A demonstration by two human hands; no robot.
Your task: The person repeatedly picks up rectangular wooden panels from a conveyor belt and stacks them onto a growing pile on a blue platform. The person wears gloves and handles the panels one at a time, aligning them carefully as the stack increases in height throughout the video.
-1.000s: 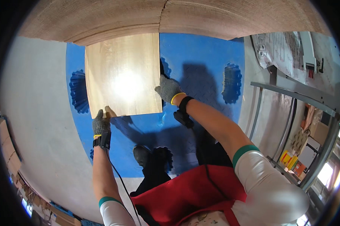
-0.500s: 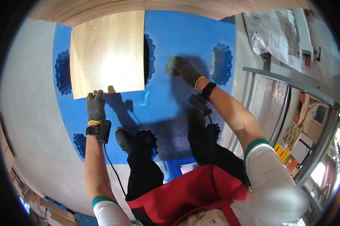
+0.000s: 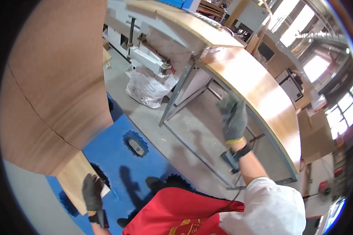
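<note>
Now the view has swung right since the earlier frame: the gloved right hand (image 3: pixel 233 117) has left the blue platform (image 3: pixel 145 174) and hangs raised, fingers loosely open, holding nothing. The gloved left hand (image 3: pixel 93 192) stays on one pale square plywood panel (image 3: pixel 72 178), fingers curled over its corner; the panel lies flat on the platform at lower left. One long curved-looking wooden bench (image 3: pixel 258 92) stands at right.

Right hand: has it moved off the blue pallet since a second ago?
Yes. The right hand has left the blue pallet and is raised toward the wooden table; the left hand holds the plywood sheet.
</note>
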